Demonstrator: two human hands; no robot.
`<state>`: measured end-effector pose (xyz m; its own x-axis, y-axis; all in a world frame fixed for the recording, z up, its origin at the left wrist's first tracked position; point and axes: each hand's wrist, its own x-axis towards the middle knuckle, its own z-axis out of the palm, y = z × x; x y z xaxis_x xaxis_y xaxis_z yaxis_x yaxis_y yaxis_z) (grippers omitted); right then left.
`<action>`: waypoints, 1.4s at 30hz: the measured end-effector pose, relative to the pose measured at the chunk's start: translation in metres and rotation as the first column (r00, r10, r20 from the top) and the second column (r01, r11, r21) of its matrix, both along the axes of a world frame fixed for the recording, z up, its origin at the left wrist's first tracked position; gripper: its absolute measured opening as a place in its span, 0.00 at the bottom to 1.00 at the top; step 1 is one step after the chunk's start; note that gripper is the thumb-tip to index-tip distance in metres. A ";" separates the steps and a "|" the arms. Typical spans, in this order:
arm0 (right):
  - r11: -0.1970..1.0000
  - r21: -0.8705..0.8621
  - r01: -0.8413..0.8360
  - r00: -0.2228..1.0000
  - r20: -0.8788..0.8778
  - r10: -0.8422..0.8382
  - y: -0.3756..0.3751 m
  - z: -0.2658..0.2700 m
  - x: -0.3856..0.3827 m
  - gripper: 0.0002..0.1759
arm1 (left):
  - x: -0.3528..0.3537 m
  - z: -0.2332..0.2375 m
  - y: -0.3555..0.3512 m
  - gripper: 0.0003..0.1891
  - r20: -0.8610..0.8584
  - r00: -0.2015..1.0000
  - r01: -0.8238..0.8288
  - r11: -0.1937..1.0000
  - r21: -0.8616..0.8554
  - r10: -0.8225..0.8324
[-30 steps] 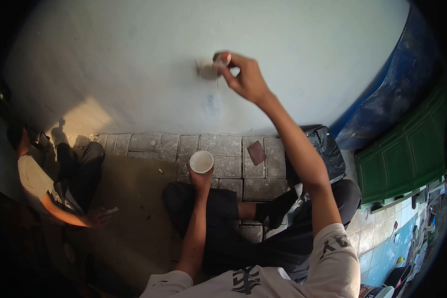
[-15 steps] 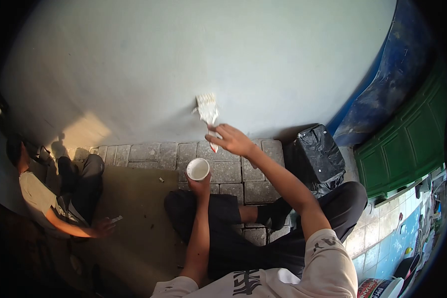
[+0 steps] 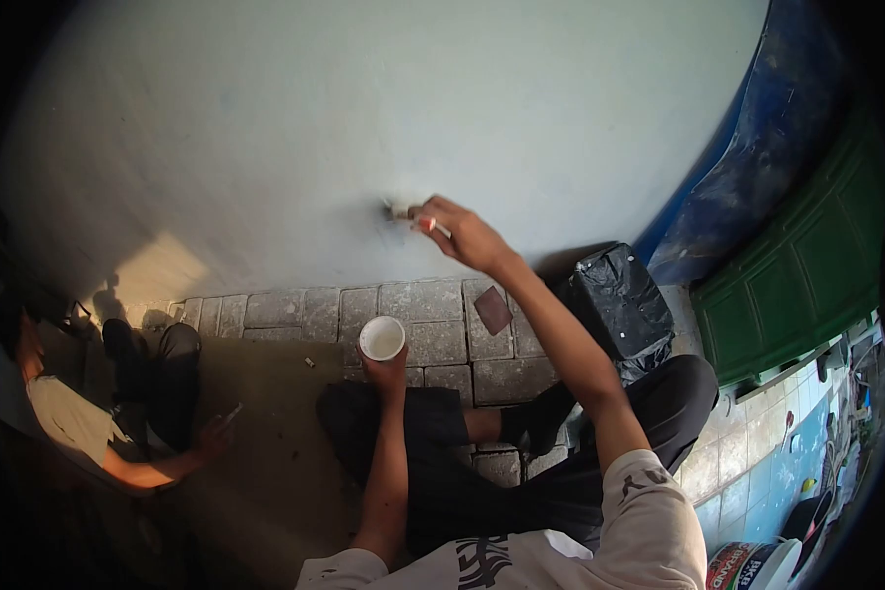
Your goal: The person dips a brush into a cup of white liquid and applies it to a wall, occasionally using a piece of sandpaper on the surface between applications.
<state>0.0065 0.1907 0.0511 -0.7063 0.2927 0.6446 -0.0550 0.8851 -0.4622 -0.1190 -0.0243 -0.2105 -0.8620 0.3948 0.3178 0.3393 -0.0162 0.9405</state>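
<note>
Right hand [image 3: 467, 236] is gripping brush [image 3: 402, 210] at wall [image 3: 364, 118], above frame centre; left hand [image 3: 387, 370] is holding cup [image 3: 402, 341], below centre.

I'm watching the right hand [image 3: 467, 236] working farther up the wall [image 3: 413, 98] than half a second ago, but lower than a full second back. The paintbrush [image 3: 400, 208], laid out fully a half second ago, is now looking foreshortened, its red-marked handle angling my way. The reddish-brown patch [image 3: 493, 311] is reappearing from behind the forearm [image 3: 560, 334]. At left, the other person's hand [image 3: 214, 440] is swinging farther off, tipping a small pale object [image 3: 234, 413] more upright. My view is drifting rightward, revealing more of the near-right bucket [image 3: 736, 567].
</note>
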 end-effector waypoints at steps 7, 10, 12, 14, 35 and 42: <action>0.941 0.322 0.104 0.965 -0.263 -0.017 -0.021 0.181 0.007 0.14 | 0.005 0.001 -0.002 0.41 -0.077 0.996 0.037 0.999 -0.013 -0.038; 0.800 0.573 0.178 0.936 -0.349 0.041 -0.009 0.191 -0.005 0.22 | 0.003 0.002 -0.003 0.41 -0.109 0.993 0.031 0.999 -0.037 -0.035; 0.659 0.700 0.276 0.908 -0.415 0.060 -0.006 0.175 -0.011 0.29 | 0.004 0.001 -0.001 0.41 -0.118 0.992 0.049 0.999 -0.012 -0.050; 0.588 0.752 0.300 0.927 -0.375 0.007 -0.002 0.129 -0.010 0.28 | 0.003 -0.002 -0.002 0.42 -0.099 0.994 0.043 0.999 -0.021 -0.045; 0.996 0.002 -0.089 0.975 -0.204 0.088 -0.008 0.034 -0.028 0.11 | 0.007 0.004 -0.002 0.40 -0.076 0.994 0.069 0.997 -0.034 -0.072; 0.854 0.520 0.004 0.958 -0.247 0.145 -0.022 0.092 -0.036 0.21 | 0.009 0.010 -0.002 0.38 -0.105 0.987 0.118 0.992 -0.032 -0.121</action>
